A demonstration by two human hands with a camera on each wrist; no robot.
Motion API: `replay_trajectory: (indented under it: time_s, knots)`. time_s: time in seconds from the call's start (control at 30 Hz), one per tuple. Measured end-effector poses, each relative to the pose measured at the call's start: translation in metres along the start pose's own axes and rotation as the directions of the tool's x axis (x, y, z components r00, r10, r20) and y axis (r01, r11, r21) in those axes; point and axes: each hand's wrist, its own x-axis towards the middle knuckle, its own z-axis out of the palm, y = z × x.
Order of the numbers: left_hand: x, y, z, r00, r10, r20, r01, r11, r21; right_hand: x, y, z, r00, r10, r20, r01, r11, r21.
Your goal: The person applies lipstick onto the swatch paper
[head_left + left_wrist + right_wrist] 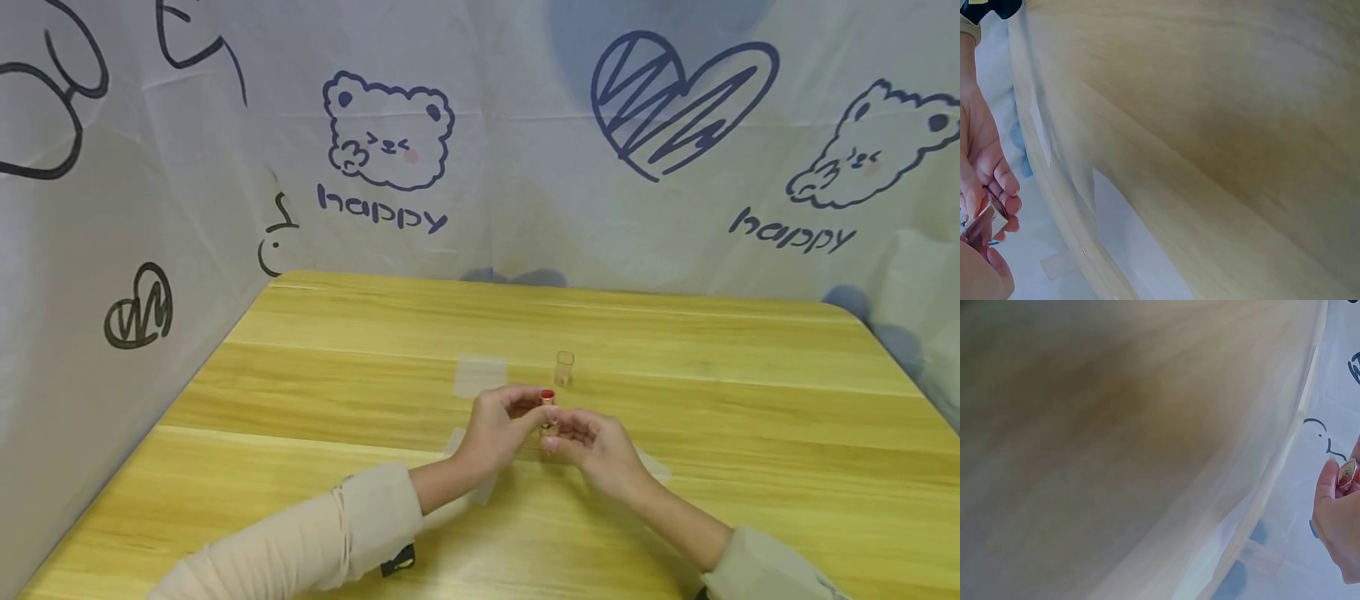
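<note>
Nearest us, a pale left sleeve (270, 533) and a right sleeve (772, 568) ran in from the bottom of the head view over the wooden table (787, 400). Past them, we saw both hands meeting on one small red-topped tube (548, 399). The left hand (498, 429) pinched its upper part, just below the red end, while the right hand (603, 450) pinched its lower end from the other side. Its long axis stood close to upright between the fingertips, red end up, so the two grips sat one above the other along it, and we judged that line to be what any turn or pull would depend on. Beyond the fingers, slightly to the right of the tube, we found a clear cap (564, 368) standing apart from both hands; which hand was nearer to it, we could not tell.
</note>
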Motion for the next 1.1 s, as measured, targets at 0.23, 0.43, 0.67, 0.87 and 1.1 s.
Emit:
replay_trajectory:
  time_s: [0.23,0.43,0.67,0.87,1.1]
  knots:
    - [-0.005,0.004,0.005,0.995,-0.001,-0.1,0.008,0.997,0.072,0.001,-0.002,0.002,0.996,0.048,-0.077,-0.048,0.999,-0.008]
    - [-0.006,0.006,0.008,0.989,0.044,-0.138,-0.029,0.994,0.106,0.0,-0.005,0.004,0.996,0.05,-0.08,-0.049,0.999,0.013]
    - [-0.005,0.006,0.005,0.993,0.069,-0.098,-0.058,0.992,0.111,-0.001,-0.005,0.003,0.997,0.035,-0.073,-0.037,0.999,-0.022]
    - [-0.004,0.004,-0.001,1.0,0.031,-0.007,-0.03,0.999,0.041,-0.002,-0.004,0.0,1.0,-0.008,-0.014,0.008,1.0,-0.028]
    - [-0.003,0.006,-0.006,0.999,0.013,0.048,-0.013,1.0,-0.015,-0.001,-0.001,-0.001,0.997,-0.065,0.037,0.065,0.998,-0.012]
